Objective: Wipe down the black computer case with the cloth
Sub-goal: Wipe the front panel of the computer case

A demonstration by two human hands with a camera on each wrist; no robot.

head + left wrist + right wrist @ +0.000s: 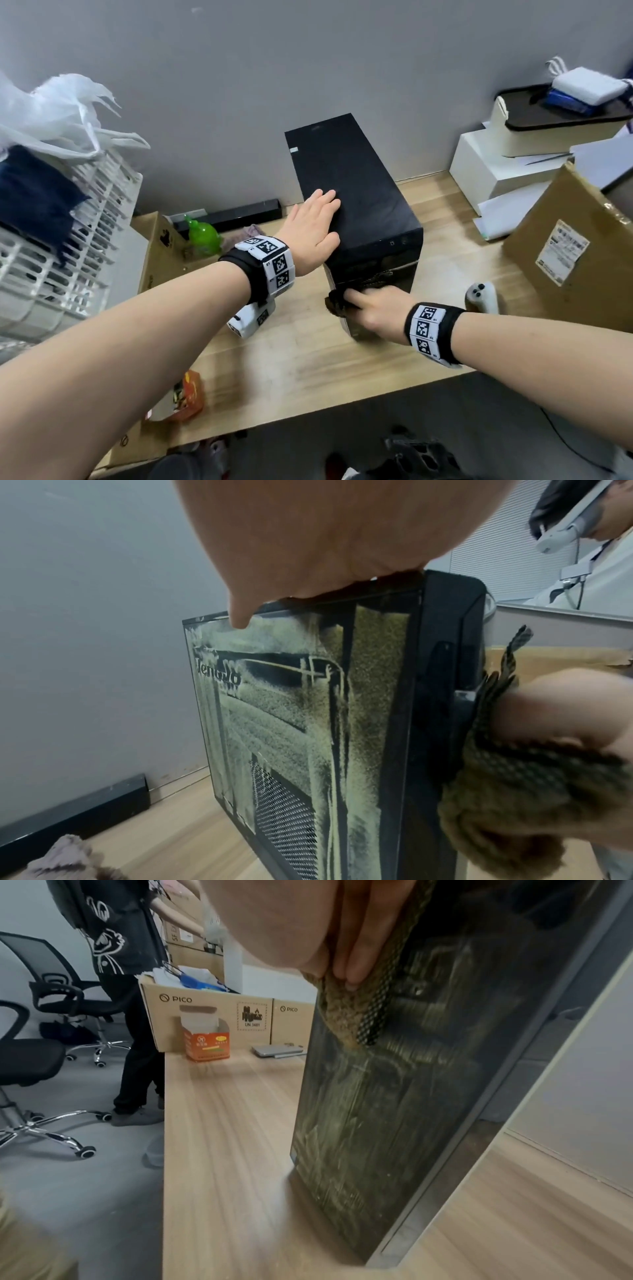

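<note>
- The black computer case [356, 192] stands upright on the wooden desk [308, 359], close to the grey wall [239, 68], and the left hand [313, 226] lies flat on its top with fingers straight, holding nothing.
- Down on the front panel, the right hand [375, 310] presses the brownish cloth [337, 303] against the case, fingers bunched round the fabric; in the right wrist view the fingers [356, 947] pin the cloth [346, 1015] to the panel.
- From the left wrist view, the case's side panel [291, 723] is smeared with pale dust, and raised lettering on it looks like "Lenovo", though it is partly smudged.
- Two cardboard boxes marked "PICO" sit at the desk's far end, the nearer one [205, 1015] also printed "UN 3481" under a battery symbol.
- One small orange carton [205, 1045] with open flaps stands in front of them; its print is too small to read.
- One green bottle [202, 236] sits left of the case, and one white controller [481, 296] lies to its right.
- A big cardboard box [575, 253] on the right carries one white label, unreadable.
- Two office chairs show in the right wrist view, the farther one [68, 993] beside a standing person [133, 1042].
</note>
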